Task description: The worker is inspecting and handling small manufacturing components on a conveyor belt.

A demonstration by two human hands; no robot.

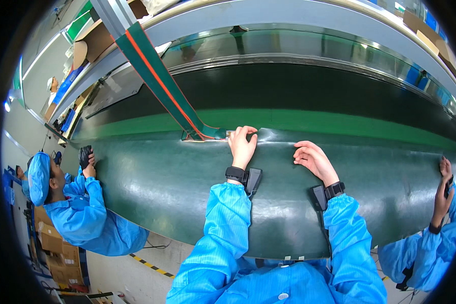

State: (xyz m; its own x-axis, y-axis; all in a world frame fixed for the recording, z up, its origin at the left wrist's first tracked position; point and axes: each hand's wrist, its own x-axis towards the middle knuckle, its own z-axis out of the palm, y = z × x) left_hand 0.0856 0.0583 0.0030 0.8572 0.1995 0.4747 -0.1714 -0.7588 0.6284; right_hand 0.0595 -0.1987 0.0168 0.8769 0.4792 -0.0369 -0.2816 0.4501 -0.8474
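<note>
My left hand (242, 147) rests at the far edge of a dark green mat (162, 177), its fingers bent and closed together. Whatever they hold, if anything, is hidden. Right beside it ends a green strip with an orange stripe (163, 91), which slopes down from a metal post to the work surface. A small pale piece (228, 134) shows between the strip's end and my fingers. Just right of that hand the mat edge looks slightly raised. Over the mat to the right, my right hand (315, 159) is open with loosely bent fingers and nothing in it.
A dark belt surface with a bright green band (299, 119) runs beyond the mat. Above it stretches a grey shelf beam (289, 17). A co-worker in blue (86, 207) stands at the left end; another blue-sleeved person (430, 248) is at the right. Cardboard boxes (61, 253) stand lower left.
</note>
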